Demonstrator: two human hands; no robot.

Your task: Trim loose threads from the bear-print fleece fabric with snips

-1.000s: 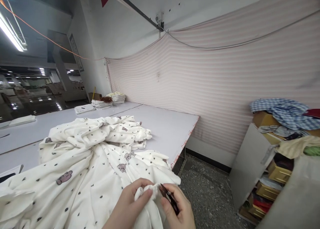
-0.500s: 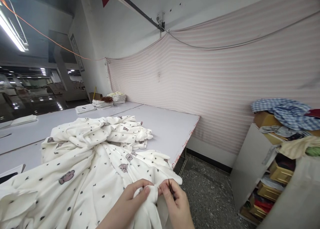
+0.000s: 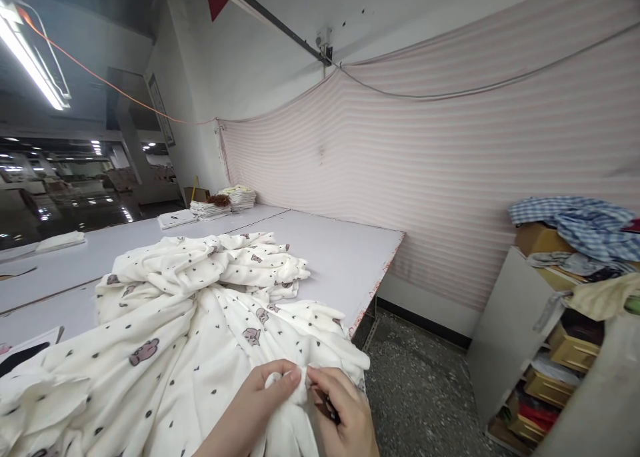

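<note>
White fabric [image 3: 220,350] with dark specks and mauve animal figures lies bunched over the near part of the table and hangs off its front edge. My left hand [image 3: 267,394] is closed, pinching a gathered bit of this fabric between thumb and forefinger. Right beside it, my right hand [image 3: 343,407] has its thumb and forefinger at the same fold. A small dark tool [image 3: 328,408], apparently thread snips, is tucked inside the right hand; most of it is hidden by the fingers.
The pale table [image 3: 345,244] runs back to a striped cloth [image 3: 425,177] on the wall. Folded stacks [image 3: 240,197] stand at its far corner. To the right, past the speckled floor [image 3: 410,370], is a cabinet [image 3: 505,337] with drawers and a blue checked cloth [image 3: 595,227] on top.
My right hand has turned, and the dark tool's tip, which pointed up before, is now lower and partly covered by the fingers. The left hand keeps its pinch. The view has shifted slightly.
</note>
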